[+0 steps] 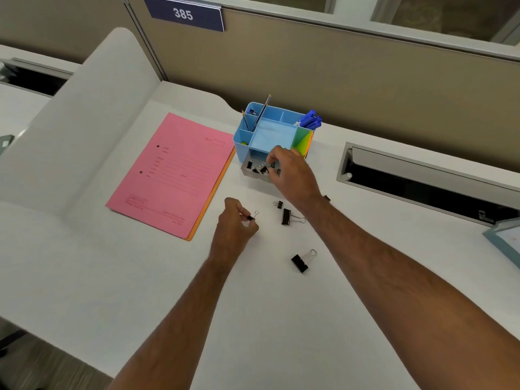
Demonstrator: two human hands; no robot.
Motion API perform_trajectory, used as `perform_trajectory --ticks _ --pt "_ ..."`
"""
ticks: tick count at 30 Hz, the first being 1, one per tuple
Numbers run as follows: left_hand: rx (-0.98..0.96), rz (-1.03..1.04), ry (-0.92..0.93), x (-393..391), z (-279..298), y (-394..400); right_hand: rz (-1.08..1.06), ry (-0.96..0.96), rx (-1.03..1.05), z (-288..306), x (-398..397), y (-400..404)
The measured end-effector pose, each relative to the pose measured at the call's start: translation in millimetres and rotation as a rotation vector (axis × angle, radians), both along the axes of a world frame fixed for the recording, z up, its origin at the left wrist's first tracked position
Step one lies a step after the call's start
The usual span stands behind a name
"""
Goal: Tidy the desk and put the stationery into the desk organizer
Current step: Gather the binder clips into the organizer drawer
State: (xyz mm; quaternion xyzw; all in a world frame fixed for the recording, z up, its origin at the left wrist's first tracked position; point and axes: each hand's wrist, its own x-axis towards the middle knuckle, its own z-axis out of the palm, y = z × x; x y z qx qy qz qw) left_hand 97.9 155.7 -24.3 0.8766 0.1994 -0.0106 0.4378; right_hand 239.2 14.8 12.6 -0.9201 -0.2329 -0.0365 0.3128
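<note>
A blue desk organizer (244,136) stands at the back of the white desk, with pencils (260,112), blue pens (311,121) and coloured sticky notes (304,139) in it. Its grey front drawer (253,174) is pulled out and holds several black binder clips (256,167). My right hand (292,173) reaches over the drawer and pinches a small clip (270,164) there. My left hand (236,220) pinches a small black binder clip (252,217) just above the desk. Loose clips lie on the desk: a small one (278,204), a medium one (287,216) and a large one (300,263).
A pink file folder (171,175) lies on an orange one to the left of the organizer. A recessed cable tray (427,181) opens in the desk at the right. A grey-edged board (506,243) pokes in at the right edge. Partition walls stand behind and at the left.
</note>
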Motion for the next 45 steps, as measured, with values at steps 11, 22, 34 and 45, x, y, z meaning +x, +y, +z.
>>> perform_trajectory --ticks 11,22,34,45 --pt "0.244 -0.206 -0.278 77.1 52.9 31.6 -0.099 -0.038 0.081 -20.8 -31.3 -54.7" --pt "0.516 -0.49 -0.232 126.4 62.2 20.9 -0.08 0.11 0.04 -38.1 -48.3 -61.8" --pt "0.451 -0.191 -0.288 112.4 48.1 16.2 -0.062 0.258 -0.152 -47.7 -41.7 -42.1" --pt "0.262 0.035 -0.299 34.6 2.5 14.9 -0.001 0.235 -0.397 -54.4 -35.0 -28.2"
